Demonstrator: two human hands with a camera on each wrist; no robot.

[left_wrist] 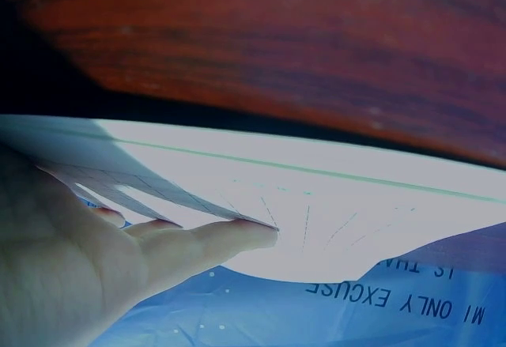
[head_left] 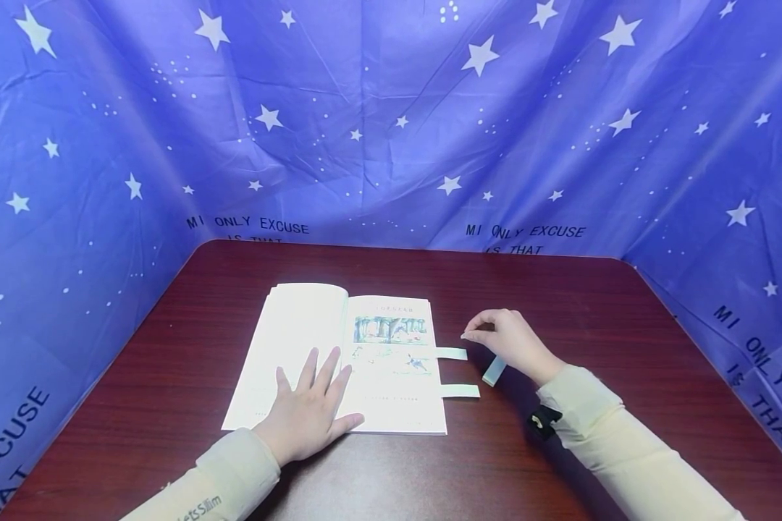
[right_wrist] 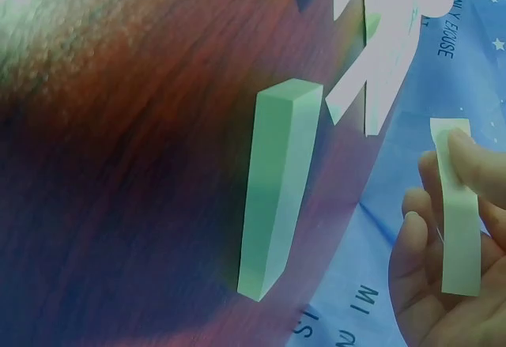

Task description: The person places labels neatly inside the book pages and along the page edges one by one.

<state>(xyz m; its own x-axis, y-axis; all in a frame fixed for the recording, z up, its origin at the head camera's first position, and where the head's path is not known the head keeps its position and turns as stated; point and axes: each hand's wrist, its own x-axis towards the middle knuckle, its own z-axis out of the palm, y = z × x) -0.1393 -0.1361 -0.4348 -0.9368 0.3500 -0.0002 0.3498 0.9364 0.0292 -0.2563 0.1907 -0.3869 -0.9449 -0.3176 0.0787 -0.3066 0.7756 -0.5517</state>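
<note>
Your left hand [head_left: 309, 412] was spread flat on the open book [head_left: 289, 325], its fingers fanned over the left page and its thumb near the near edge. The book lay left of the table's middle, and its thin pages looked floppy and easy to crease, so a broad, light palm suited them better than a fingertip.

Your right hand [head_left: 516, 344], to the right of the book and above the table [head_left: 528, 282], pinched a loose strip [right_wrist: 460, 244] between thumb and fingers near one end; the rest stood free. That strip looked almost weightless, limp and quick to bend or tear. One end, held lightly, was the place to take it, with the remaining length left flat.

Below that hand lay the pale green pad [right_wrist: 277, 193], a narrow block that seemed light but stiffer, best steadied by its long sides. From the book's right edge stuck out a far tab [head_left: 452, 354] and a near tab [head_left: 461, 391], both likely as flimsy as the strip and easily bent by a brushing sleeve.
</note>
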